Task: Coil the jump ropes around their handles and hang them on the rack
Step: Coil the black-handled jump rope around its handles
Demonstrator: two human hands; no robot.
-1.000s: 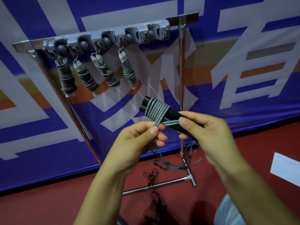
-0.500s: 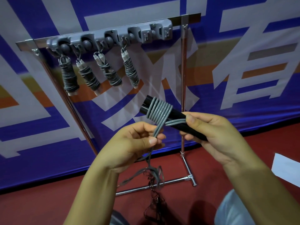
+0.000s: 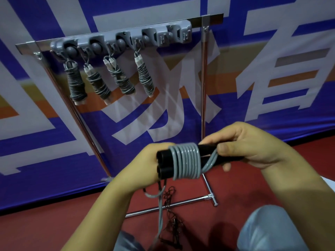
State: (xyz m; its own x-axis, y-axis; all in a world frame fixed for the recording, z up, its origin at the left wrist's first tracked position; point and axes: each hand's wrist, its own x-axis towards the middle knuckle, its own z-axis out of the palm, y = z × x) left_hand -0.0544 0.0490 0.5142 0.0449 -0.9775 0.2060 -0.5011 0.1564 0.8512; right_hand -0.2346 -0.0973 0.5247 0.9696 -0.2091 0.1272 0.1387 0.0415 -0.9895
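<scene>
1. Head view: the two black handles point(image 3: 183, 161) are held side by side in front of the rack point(image 3: 119, 40), gripped by the right hand point(image 3: 253, 147), whose thumb pins the grey rope point(image 3: 187, 161) against them.
2. The left hand point(image 3: 143, 165) sits behind the handle ends; its grasp cannot be told.
3. Each new turn should be laid touching the last, with tension kept even.
4. The loose tail point(image 3: 160, 205) hanging to the floor should be fed without kinks.
5. Four coiled ropes point(image 3: 108, 78) already hang; the rightmost hooks look free.
</scene>
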